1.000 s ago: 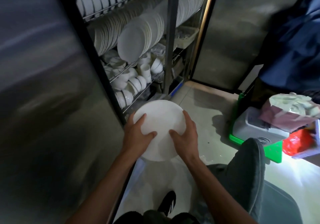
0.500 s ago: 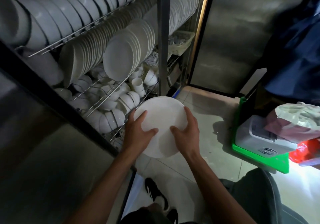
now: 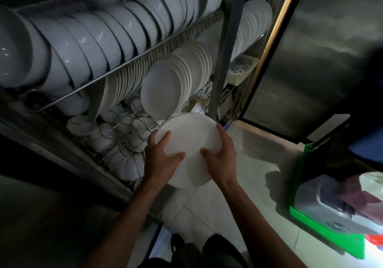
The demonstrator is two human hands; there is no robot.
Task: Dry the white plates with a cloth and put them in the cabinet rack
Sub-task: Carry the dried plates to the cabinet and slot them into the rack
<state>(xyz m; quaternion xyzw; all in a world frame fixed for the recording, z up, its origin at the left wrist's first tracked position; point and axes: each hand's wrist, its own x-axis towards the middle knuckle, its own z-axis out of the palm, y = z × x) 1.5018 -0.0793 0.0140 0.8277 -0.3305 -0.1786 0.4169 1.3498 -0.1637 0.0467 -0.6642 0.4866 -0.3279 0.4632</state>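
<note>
in front of open cabinet rack (image 3: pixel 116 75): left hand (image 3: pixel 160 160) and right hand (image 3: pixel 220 157) gripping one round, smooth white plate (image 3: pixel 190 137) by opposite edges, thumbs lying on glossy face, fingers curling behind rim (just below upright stacked plates (image 3: pixel 165 93), too many for counting); wire shelf above carrying nested bowls (image 3: pixel 93 33).

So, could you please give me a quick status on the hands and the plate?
Left hand and right hand both grip the plate. Plate held just below the rack's plate row. Nothing between plate and row.
</note>
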